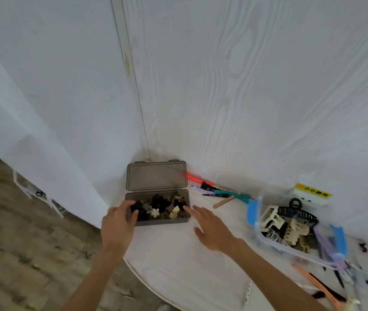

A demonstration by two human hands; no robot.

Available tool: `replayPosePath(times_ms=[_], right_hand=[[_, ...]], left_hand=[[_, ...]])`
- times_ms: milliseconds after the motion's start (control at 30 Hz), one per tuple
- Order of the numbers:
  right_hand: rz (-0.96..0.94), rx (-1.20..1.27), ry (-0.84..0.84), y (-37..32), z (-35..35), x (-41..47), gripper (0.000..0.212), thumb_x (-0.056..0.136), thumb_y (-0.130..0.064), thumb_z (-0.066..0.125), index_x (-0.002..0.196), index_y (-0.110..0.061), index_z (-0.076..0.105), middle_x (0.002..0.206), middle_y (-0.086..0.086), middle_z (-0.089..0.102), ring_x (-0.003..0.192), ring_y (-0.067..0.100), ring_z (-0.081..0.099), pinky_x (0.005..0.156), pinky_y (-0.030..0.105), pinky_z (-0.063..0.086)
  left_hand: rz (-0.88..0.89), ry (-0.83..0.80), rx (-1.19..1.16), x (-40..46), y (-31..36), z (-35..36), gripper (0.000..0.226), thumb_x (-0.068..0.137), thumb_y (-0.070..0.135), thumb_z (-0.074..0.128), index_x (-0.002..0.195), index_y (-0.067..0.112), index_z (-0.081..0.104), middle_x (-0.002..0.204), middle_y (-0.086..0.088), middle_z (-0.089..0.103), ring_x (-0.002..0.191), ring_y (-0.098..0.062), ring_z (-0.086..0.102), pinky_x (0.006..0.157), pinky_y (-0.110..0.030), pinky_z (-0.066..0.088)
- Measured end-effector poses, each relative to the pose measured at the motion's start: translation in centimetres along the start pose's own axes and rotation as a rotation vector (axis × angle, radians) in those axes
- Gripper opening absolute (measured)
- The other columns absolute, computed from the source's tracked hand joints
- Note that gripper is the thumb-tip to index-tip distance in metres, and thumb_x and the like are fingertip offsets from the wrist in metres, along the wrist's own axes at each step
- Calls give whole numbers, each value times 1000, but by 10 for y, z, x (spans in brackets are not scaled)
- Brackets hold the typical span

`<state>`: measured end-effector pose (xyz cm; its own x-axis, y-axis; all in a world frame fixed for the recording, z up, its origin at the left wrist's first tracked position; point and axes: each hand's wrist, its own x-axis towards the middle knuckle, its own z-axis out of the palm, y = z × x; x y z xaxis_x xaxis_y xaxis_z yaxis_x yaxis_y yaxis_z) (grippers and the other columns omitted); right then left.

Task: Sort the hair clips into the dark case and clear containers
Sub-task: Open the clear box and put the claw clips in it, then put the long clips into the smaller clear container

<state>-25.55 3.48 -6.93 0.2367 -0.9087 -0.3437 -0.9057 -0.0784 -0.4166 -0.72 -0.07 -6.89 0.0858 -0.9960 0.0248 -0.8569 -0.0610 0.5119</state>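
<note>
Dark case (157,208) at far corner of white surface (178,261), lid open against wall, long axis left-right, small clips inside. Left hand (117,221) at case's left end, fingers curled over rim onto dark clip (137,206). Right hand (210,227) beside case's right end, fingers spread, grip holding nothing. Clear container (295,230) of large clips well right, tilted. Bare surface between; curved near edge.

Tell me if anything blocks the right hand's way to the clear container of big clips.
Nothing visible does. The right hand hovers open beside the dark case, and only bare tabletop lies between it and the clear container. The container's top is open, with its blue latches swung outward.
</note>
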Motion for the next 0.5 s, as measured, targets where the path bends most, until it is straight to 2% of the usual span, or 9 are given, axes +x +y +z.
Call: replayPosePath(times_ms=[67, 133, 233, 300, 367, 433, 500], right_hand=[[15, 60, -21, 0, 1, 1, 67, 96, -17, 42, 146, -42, 5, 157, -4, 15, 143, 19, 18, 115, 36, 25], [23, 98, -26, -2, 0, 0, 69, 96, -16, 43, 145, -44, 4, 157, -5, 14, 142, 18, 22, 111, 37, 31], [34, 138, -6, -3, -3, -2, 68, 96, -17, 43, 145, -44, 5, 157, -7, 12, 137, 18, 32, 105, 35, 40], [45, 193, 35, 0, -6, -8, 66, 96, -17, 43, 146, -42, 7, 155, -10, 15, 131, 14, 39, 102, 31, 43], [49, 274, 108, 7, -8, -21, 61, 96, -17, 44, 145, -41, 16, 151, -11, 24, 122, 9, 47, 98, 24, 43], [63, 365, 171, 18, -11, -44, 49, 96, -16, 45, 138, -35, 34, 141, -11, 39, 109, 6, 55, 95, 23, 46], [91, 453, 226, 36, -15, -76, 32, 95, -13, 45, 122, -28, 55, 126, -11, 55, 102, 6, 58, 93, 23, 47]], left_hand=[[125, -1, 163, 7, -4, -1, 26, 80, 18, 71, 106, 17, 68, 95, -6, 69, 96, -29, 60, 72, -40, 51], [243, -7, 297, 13, -7, -4, 29, 74, 16, 77, 103, 15, 71, 99, -8, 69, 95, -32, 60, 66, -41, 51], [311, -48, 369, 19, -11, -6, 40, 74, 19, 77, 111, 10, 67, 106, -11, 67, 97, -35, 61, 67, -42, 52], [274, -66, 334, 17, -6, -9, 50, 78, 21, 74, 123, 7, 58, 114, -14, 63, 103, -36, 59, 72, -45, 53], [245, -72, 259, 12, 10, -14, 49, 85, 25, 66, 129, 8, 52, 123, -14, 58, 110, -34, 55, 82, -45, 50], [263, -110, 142, 0, 38, -16, 40, 89, 26, 58, 127, 14, 52, 125, -7, 56, 111, -27, 54, 86, -40, 49], [312, -143, 2, -20, 75, -12, 29, 90, 24, 57, 119, 20, 59, 117, 3, 60, 104, -18, 58, 81, -32, 50]])
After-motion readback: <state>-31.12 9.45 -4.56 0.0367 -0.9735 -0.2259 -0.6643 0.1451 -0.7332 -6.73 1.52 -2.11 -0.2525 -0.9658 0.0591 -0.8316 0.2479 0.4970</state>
